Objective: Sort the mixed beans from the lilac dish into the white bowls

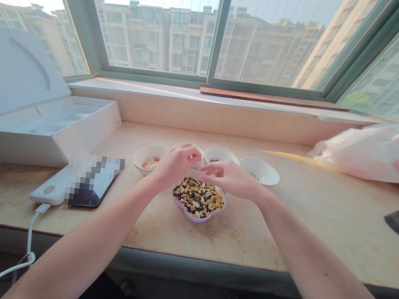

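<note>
There's the lilac scalloped bowl (pixel 196 218), central on the tabletop (pixel 303 227), full of mixed beans (pixel 193 195)! Left hand (pixel 179 162) at its eleven o'clock, right hand (pixel 234 178) at one, half-curled; any pinch, can't tell. Beans look slippery, bowl stiff, light: grip six-o'clock rim.

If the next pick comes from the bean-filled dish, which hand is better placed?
Probably the right hand: its fingers reach across the far edge of the bean-filled dish. The left hand has its fingertips raised farther back.
</note>
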Tool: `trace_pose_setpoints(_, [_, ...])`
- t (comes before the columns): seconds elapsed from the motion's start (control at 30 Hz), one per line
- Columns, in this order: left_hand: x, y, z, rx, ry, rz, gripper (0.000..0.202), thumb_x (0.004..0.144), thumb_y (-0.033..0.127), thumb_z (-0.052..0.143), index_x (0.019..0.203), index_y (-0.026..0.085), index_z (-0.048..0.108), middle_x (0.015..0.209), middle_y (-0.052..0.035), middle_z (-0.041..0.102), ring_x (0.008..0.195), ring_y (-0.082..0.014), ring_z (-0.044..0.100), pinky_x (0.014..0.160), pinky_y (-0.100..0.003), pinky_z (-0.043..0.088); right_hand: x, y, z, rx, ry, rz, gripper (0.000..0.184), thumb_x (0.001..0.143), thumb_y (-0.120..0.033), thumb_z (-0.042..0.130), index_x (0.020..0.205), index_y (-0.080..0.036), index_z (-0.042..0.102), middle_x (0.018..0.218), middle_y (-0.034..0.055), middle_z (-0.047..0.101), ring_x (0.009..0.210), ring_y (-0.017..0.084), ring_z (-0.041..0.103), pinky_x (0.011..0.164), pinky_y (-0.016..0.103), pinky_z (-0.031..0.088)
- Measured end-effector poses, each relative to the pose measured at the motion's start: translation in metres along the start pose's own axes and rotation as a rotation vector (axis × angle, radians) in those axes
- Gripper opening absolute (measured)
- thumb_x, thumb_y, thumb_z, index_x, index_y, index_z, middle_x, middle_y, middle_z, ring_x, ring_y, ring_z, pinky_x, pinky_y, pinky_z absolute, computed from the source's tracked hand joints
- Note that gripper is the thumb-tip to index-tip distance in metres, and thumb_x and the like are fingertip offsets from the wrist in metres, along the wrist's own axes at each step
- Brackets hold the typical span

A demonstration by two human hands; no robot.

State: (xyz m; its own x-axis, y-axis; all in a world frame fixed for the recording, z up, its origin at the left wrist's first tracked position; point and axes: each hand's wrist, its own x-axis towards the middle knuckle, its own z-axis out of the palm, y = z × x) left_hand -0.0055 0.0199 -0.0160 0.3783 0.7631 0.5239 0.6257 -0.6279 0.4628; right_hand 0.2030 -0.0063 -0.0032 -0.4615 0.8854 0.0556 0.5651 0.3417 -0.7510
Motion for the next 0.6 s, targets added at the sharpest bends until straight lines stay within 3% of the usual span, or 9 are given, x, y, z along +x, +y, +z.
trace_pose_setpoints(0.1, [0.003,-0.008,-0.004,0.155,-0.045,-0.104,0.026,0.1,0.02,0.053,0.099,0.02,0.079,0.107,-0.0063,0.077,0.094,-0.0204,0.07,0.088,-0.031,0.05,-0.006,-0.007,-0.003,-0.402,-0.107,-0.116,0.023,0.084,-0.02,0.068,0.101,-0.02,0.083,0.099,0.0074,0.079,0.089,0.022,0.068,0.079,0.031,0.047])
trace_pose_setpoints(0.2, [0.006,-0.014,-0.006,0.295,-0.116,-0.173,0.03,0.099,0.018,0.05,0.1,0.019,0.08,0.109,-0.0081,0.077,0.098,-0.023,0.07,0.09,-0.033,0.049,-0.007,-0.011,-0.001,-0.558,-0.241,-0.151,0.031,0.081,-0.012,0.063,0.1,-0.023,0.085,0.104,0.0066,0.08,0.095,0.024,0.07,0.083,0.031,0.048])
trace_pose_setpoints(0.4, [0.008,-0.014,-0.007,0.415,-0.193,-0.214,0.034,0.099,0.015,0.044,0.094,0.018,0.078,0.109,-0.0098,0.078,0.1,-0.0247,0.069,0.088,-0.033,0.048,-0.003,-0.008,0.001,-0.598,-0.312,-0.164,0.033,0.085,-0.012,0.059,0.102,-0.023,0.086,0.102,0.0057,0.081,0.096,0.024,0.071,0.086,0.032,0.048])
trace_pose_setpoints(0.6, [0.006,-0.011,-0.008,0.416,-0.181,-0.206,0.03,0.099,0.017,0.046,0.089,0.018,0.075,0.106,-0.01,0.077,0.095,-0.0243,0.069,0.084,-0.032,0.047,-0.002,-0.003,0.001,-0.568,-0.3,-0.162,0.03,0.089,-0.013,0.06,0.1,-0.023,0.086,0.103,0.006,0.081,0.097,0.024,0.072,0.089,0.032,0.05])
